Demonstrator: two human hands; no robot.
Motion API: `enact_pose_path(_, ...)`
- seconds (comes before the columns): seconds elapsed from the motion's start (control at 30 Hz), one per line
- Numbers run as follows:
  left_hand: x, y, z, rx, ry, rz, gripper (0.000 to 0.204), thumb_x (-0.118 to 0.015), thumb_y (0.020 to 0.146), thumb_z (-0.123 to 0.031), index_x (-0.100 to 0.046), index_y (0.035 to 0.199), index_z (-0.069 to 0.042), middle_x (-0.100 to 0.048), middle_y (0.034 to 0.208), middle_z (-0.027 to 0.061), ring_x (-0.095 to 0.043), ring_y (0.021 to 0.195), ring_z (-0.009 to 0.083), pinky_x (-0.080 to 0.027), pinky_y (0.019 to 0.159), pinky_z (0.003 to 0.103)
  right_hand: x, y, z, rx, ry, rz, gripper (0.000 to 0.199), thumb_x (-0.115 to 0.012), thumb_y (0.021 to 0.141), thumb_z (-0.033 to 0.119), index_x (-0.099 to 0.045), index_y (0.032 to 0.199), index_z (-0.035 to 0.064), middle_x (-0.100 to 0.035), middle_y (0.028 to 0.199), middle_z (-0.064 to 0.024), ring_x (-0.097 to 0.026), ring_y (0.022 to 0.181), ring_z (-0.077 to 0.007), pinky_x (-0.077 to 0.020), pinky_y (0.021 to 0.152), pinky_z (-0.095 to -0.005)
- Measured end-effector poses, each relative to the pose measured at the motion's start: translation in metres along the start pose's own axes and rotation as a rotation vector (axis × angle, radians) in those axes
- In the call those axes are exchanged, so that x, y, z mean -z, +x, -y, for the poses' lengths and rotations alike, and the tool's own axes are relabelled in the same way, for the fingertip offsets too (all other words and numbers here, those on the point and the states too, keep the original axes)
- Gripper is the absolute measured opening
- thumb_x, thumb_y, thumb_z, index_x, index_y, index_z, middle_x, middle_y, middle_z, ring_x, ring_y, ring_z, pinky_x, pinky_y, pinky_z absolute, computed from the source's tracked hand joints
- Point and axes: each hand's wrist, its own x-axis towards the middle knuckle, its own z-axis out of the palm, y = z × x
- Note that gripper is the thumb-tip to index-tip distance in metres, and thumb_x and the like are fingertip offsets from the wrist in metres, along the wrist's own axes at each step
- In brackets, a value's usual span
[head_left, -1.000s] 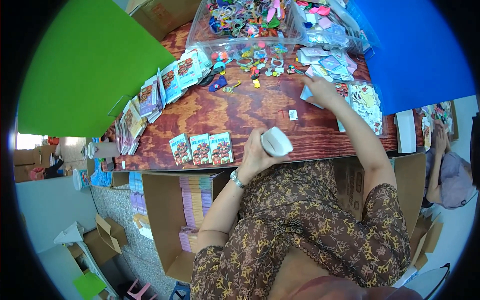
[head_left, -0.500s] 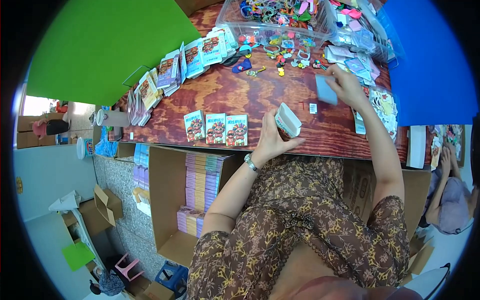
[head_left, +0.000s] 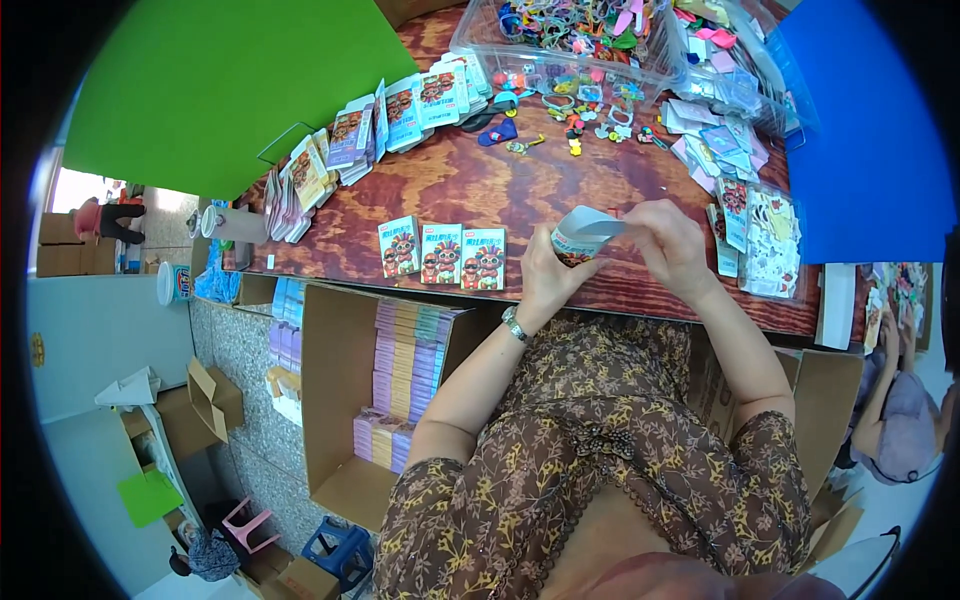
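**A Light Carton, Best Held Low on Its Sides**

Nearest us, our left hand [head_left: 541,282] is closed around a small printed carton [head_left: 574,247], holding it tilted, mouth up, over the near part of the wood-grained table [head_left: 440,180]. We judge it thin card: light, fairly stiff along its folds, easily dented if squeezed, and perhaps a little slippery where smooth. Low on two opposite sides, clear of the mouth, seems the best hold.

At that mouth, our right hand [head_left: 672,245] pinches the right end of a pale flat piece [head_left: 595,224]. It looks light and bendable, so we favour an edge grip; how much of it sits inside, we cannot tell. Three similar cartons [head_left: 441,257] stand in a row to the left. Farther off lie loose trinkets [head_left: 575,148], then a clear plastic bin [head_left: 570,62].
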Motion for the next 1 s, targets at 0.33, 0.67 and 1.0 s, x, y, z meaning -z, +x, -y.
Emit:
enact_pose_path(0.33, -0.006, -0.004, 0.006, -0.182, 0.104, -0.110, 0.067, -0.092, 0.065, -0.022, -0.052, 0.114, 0.000, -0.059, 0.104, 0.0200, -0.057, 0.098, 0.0396, -0.048, 0.083, 0.047, -0.026, -0.013, 0.007, -0.128, -0.133, 0.063, 0.026, -0.071, 0.084, -0.003, -0.067, 0.108, 0.0047, -0.065, 0.092, -0.0104, -0.065, 0.075, -0.0287, -0.0527, 0.063, -0.0377)
enact_pose_path(0.67, 0.006, -0.001, 0.018, -0.202, 0.098, -0.128, 0.071, -0.081, 0.067, -0.012, -0.049, 0.128, 0.004, -0.058, 0.115, 0.0218, -0.057, 0.105, 0.0408, -0.048, 0.090, 0.047, -0.026, 0.028, -0.011, -0.162, 0.024, 0.386, 0.027, -0.068, 0.088, 0.005, -0.072, 0.115, 0.0068, -0.071, 0.095, -0.0120, -0.069, 0.081, -0.0275, -0.0546, 0.074, -0.0363)
enact_pose_path(1.0, 0.005, -0.013, 0.014, -0.210, 0.024, -0.044, 0.074, -0.081, 0.067, -0.013, -0.047, 0.130, 0.005, -0.057, 0.117, 0.0235, -0.055, 0.109, 0.0426, -0.047, 0.095, 0.049, -0.170, 0.102, -0.157, -0.019, -0.368, 0.722, 0.060, -0.065, 0.093, 0.028, -0.046, 0.150, 0.0334, -0.045, 0.155, -0.0090, -0.049, 0.133, -0.0417, -0.0469, 0.107, -0.0493)
